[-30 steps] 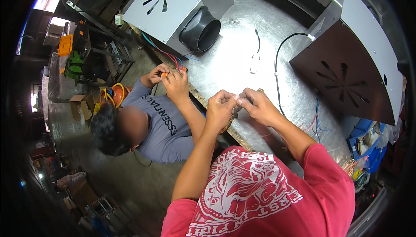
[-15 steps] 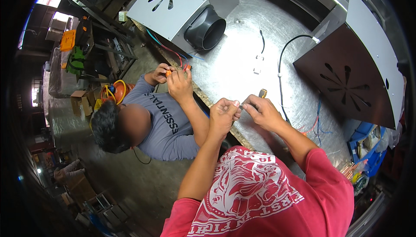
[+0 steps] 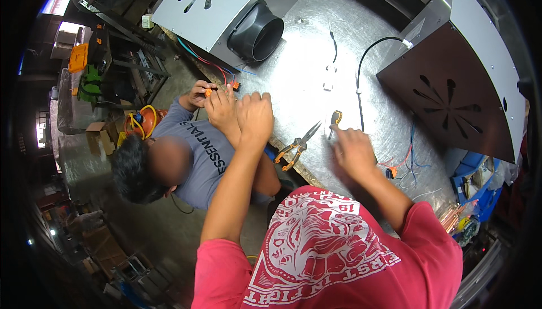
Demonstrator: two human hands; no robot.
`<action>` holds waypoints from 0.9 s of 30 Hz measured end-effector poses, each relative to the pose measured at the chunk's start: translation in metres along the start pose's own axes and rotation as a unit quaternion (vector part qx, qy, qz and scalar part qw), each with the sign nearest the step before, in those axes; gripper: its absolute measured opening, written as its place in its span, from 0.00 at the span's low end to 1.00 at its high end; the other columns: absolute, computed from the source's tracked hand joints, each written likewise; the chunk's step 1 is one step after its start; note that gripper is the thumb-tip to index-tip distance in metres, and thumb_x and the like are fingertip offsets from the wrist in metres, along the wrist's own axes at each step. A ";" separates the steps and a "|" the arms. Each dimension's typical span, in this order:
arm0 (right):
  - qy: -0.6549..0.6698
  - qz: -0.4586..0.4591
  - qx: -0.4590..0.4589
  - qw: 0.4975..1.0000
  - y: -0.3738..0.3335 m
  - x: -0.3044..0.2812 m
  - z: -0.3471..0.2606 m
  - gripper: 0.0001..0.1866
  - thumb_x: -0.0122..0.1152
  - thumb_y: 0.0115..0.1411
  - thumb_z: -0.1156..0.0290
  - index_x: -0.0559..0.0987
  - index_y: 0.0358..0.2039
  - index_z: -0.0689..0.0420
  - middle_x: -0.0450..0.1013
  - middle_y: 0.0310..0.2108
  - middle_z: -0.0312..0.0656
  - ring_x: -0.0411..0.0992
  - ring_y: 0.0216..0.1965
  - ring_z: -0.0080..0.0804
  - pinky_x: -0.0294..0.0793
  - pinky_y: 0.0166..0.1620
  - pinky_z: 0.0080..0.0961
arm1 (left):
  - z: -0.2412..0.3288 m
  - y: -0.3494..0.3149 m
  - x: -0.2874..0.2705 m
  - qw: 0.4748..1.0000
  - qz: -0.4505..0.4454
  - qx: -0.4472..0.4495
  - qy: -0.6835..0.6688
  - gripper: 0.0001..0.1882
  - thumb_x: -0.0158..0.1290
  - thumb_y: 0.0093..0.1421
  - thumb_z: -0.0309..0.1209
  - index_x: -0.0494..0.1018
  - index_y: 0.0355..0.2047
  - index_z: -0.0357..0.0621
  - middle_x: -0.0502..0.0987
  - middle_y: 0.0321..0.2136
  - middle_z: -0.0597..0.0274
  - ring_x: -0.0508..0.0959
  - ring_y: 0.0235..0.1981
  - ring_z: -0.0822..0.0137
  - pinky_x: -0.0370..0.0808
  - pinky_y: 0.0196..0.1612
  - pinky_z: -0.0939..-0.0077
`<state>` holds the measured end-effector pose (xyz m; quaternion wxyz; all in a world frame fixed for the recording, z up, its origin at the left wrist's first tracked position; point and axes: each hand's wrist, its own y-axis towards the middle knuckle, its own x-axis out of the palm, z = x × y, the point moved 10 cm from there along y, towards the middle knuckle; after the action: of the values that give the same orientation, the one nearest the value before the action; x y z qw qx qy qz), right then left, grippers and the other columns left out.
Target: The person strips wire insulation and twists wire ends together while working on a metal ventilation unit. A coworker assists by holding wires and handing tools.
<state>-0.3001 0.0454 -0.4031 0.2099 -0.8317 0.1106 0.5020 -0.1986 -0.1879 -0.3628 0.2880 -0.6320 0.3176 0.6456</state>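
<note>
My left hand (image 3: 255, 118) is at the table's left edge, right beside a co-worker's hands (image 3: 221, 108). Its fingers curl downward, back of the hand up, hiding whatever they hold. Over the metal tabletop, my right hand (image 3: 357, 154) is slightly blurred, its fingers loosely apart. Its index fingertip is by a yellow-and-black screwdriver (image 3: 336, 118) lying on the table. Between my hands, pliers (image 3: 299, 146) with orange-and-black handles lie near the edge, jaws spread a little. The co-worker's fingers are on a small orange connector (image 3: 208, 92).
A grey metal housing (image 3: 209, 21) with a black duct outlet (image 3: 265, 35) stands at the far left. Another housing (image 3: 451, 77) with a black cable (image 3: 359, 66) stands right. Loose wires and an orange connector (image 3: 390, 172) lie near a blue bin (image 3: 471, 176).
My hands were together, pinching something small; now they are apart. The left has moved left to the co-worker's hands, the right slightly right. The pliers have come into sight.
</note>
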 end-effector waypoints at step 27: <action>0.116 -0.155 0.014 0.981 0.017 0.102 -0.056 0.24 0.64 0.63 0.53 0.73 0.58 0.42 0.68 0.44 0.63 0.77 0.37 0.60 0.80 0.38 0.47 | -0.057 0.110 0.057 0.983 -0.164 0.041 0.068 0.10 0.49 0.66 0.30 0.79 0.43 0.47 0.84 0.39 0.48 0.86 0.40 0.46 0.82 0.42 0.52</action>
<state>-0.2146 0.0074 -0.4745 0.2824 -0.8882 0.0106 0.3623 -0.2492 -0.3032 -0.4146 0.3933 -0.7056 0.2553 0.5313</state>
